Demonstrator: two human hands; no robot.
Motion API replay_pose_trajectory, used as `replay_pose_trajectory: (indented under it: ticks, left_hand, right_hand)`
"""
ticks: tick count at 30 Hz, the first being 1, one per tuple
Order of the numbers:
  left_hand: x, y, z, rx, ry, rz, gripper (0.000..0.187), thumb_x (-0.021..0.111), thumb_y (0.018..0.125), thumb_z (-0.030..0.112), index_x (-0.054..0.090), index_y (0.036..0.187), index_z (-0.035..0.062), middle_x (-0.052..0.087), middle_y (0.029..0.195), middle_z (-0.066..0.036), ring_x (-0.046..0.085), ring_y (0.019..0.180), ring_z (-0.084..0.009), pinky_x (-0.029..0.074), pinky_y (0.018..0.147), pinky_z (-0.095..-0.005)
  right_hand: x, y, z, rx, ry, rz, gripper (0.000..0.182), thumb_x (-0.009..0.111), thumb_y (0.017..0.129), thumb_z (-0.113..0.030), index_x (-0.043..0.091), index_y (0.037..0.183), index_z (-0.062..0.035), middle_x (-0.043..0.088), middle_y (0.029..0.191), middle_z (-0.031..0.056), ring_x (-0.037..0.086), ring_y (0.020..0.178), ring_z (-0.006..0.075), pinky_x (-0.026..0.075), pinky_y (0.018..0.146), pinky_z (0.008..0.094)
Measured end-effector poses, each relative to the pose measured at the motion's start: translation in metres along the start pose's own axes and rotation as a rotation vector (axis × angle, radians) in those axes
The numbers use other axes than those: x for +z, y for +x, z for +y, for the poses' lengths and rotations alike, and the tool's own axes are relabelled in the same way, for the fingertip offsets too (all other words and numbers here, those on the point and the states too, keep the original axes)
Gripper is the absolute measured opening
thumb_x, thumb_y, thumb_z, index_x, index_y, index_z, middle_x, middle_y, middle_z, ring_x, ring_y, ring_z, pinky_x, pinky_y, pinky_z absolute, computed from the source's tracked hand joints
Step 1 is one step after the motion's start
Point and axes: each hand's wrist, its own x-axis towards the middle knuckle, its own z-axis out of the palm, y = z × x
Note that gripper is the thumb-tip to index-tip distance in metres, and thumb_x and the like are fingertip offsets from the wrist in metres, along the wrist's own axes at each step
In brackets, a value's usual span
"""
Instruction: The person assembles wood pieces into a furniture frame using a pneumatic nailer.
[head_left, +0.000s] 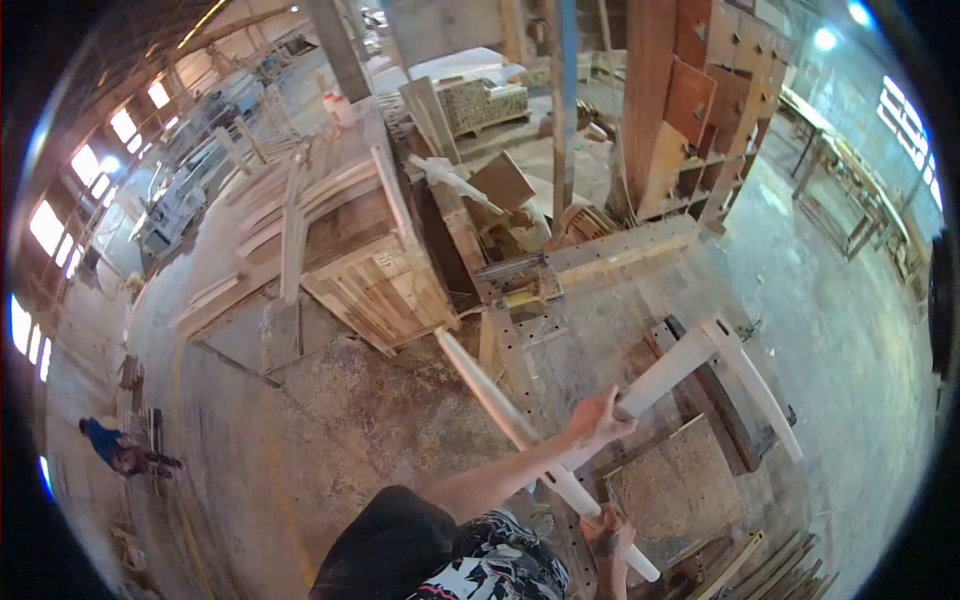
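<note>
My left hand (600,418) is closed round the near end of a pale wooden rail (665,378). At its far end this rail meets a slightly curved wooden piece (762,390), forming an angled corner. Below, my right hand (608,530) grips a long pale wooden bar (490,395) near its lower end. Dark slots show in that bar, and my left forearm crosses over it. Both wooden parts are held above the workbench (640,300). A dark clamp-like bar (735,445) and a flat worn board (675,485) lie on the bench beneath them.
Left of the bench stands a wooden crate-like stack (385,285) with loose boards (290,215). A wooden cabinet (690,110) and a blue post (563,100) rise behind. Thin wood strips (770,570) lie at lower right. Another person (120,447) is far left.
</note>
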Motion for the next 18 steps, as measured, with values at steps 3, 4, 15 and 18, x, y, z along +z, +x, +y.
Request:
replay_pose_trajectory:
  ticks: [3, 4, 15, 18]
  left_hand:
    - [-0.056, -0.065, 0.006, -0.130, -0.105, 0.103, 0.062, 0.079, 0.081, 0.041, 0.052, 0.121, 0.0026, 0.073, 0.101, -0.021, 0.072, 0.091, -0.0363, 0.057, 0.083, -0.0438]
    - [-0.075, -0.087, 0.007, -0.165, -0.150, 0.153, 0.060, 0.080, 0.081, 0.040, 0.053, 0.120, 0.0036, 0.073, 0.100, -0.021, 0.072, 0.090, -0.0363, 0.057, 0.083, -0.0436]
    - [-0.226, -0.279, -0.080, -0.269, -0.174, 0.830, 0.052, 0.085, 0.078, 0.031, 0.056, 0.108, 0.0000, 0.069, 0.087, -0.015, 0.067, 0.080, -0.0201, 0.054, 0.072, -0.0368]
    - [-0.283, -0.326, -0.120, -0.298, -0.153, 0.932, 0.047, 0.085, 0.079, 0.029, 0.056, 0.104, 0.0007, 0.068, 0.089, -0.012, 0.065, 0.080, -0.0173, 0.053, 0.070, -0.0337]
  right_hand:
    - [-0.018, -0.019, -0.042, -0.197, -0.148, -0.123, 0.034, 0.084, 0.071, -0.034, 0.066, 0.090, -0.0127, 0.070, 0.092, 0.0083, 0.070, 0.084, 0.0354, 0.055, 0.071, 0.0476]
    - [-0.019, -0.026, -0.055, -0.290, -0.156, -0.124, 0.035, 0.084, 0.071, -0.035, 0.066, 0.090, -0.0123, 0.070, 0.092, 0.0079, 0.070, 0.083, 0.0361, 0.055, 0.069, 0.0484]
    - [0.072, -0.038, -0.172, -0.677, -0.225, -0.457, 0.028, 0.077, 0.077, -0.033, 0.064, 0.097, -0.0171, 0.068, 0.099, 0.0047, 0.069, 0.093, 0.0342, 0.055, 0.076, 0.0483]
    - [0.131, -0.034, -0.215, -0.838, -0.167, -0.472, 0.025, 0.073, 0.081, -0.035, 0.064, 0.096, -0.0170, 0.067, 0.100, 0.0041, 0.069, 0.095, 0.0314, 0.055, 0.075, 0.0476]
